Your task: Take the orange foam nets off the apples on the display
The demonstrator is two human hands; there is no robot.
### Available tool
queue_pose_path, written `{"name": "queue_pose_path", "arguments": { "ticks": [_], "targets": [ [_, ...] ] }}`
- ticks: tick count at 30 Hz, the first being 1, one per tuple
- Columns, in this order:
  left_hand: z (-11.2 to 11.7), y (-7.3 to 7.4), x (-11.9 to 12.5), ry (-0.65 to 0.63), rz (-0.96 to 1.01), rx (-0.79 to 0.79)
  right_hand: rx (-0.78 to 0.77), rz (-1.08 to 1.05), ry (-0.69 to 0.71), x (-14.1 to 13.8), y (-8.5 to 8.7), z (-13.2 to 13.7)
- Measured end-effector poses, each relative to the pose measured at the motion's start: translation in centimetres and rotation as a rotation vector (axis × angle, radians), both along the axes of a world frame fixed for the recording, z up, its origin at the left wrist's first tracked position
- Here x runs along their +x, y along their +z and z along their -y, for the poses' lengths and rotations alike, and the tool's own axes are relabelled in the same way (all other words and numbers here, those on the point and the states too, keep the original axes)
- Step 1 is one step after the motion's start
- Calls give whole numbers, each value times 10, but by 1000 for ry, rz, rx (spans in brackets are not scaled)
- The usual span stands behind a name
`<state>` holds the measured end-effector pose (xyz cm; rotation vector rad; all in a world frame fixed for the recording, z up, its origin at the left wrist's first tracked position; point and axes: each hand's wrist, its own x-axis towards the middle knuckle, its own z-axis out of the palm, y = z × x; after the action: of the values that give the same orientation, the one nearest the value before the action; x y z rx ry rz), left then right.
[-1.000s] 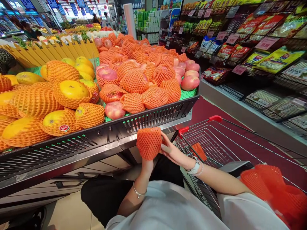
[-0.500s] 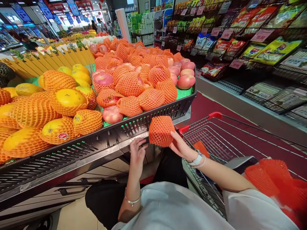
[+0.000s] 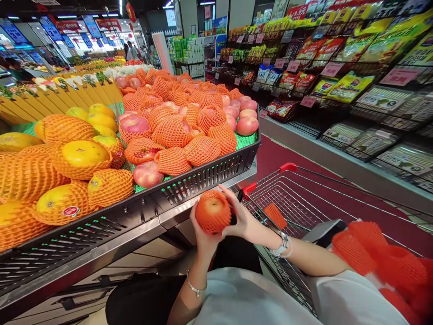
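Cupping a netted apple point(image 3: 213, 211) between left hand point(image 3: 204, 240) and right hand point(image 3: 242, 220), its underside hidden

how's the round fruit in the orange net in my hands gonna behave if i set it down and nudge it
The fruit looks round, so it would probably roll a little. The open-mesh net hugging its sides looks soft, so it may add grip and slow that roll. Its uncovered top could bruise if knocked.
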<state>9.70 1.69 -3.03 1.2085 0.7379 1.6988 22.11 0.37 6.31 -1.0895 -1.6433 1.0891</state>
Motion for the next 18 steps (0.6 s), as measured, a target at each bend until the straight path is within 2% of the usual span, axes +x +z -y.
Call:
{"name": "queue_pose_path", "arguments": {
  "ticks": [3,6,8,10,12,14,16,18],
  "targets": [
    [3,-3,2,101,-257,-21,-20,0,-36,-3,-6,-6],
    [4,3,-3,38,-310,-52,-42,-83,-40,3,-4,-16],
    [2,11,-9,-67,-245,31,31,-140,-106,14,11,-24],
    [0,17,-17,-131,-196,136,267,-110,-279,32,37,-35],
    [-3,18,-24,-153,-220,164,604,54,-530,54,68,-55],
    [-5,14,-30,-169,-255,128,792,301,-673,77,94,-83],
    [-7,9,-33,-177,-255,92,784,536,-706,96,109,-113],
    [-7,4,-36,-155,-229,66,655,777,-655,110,113,-139]
  ]
}}
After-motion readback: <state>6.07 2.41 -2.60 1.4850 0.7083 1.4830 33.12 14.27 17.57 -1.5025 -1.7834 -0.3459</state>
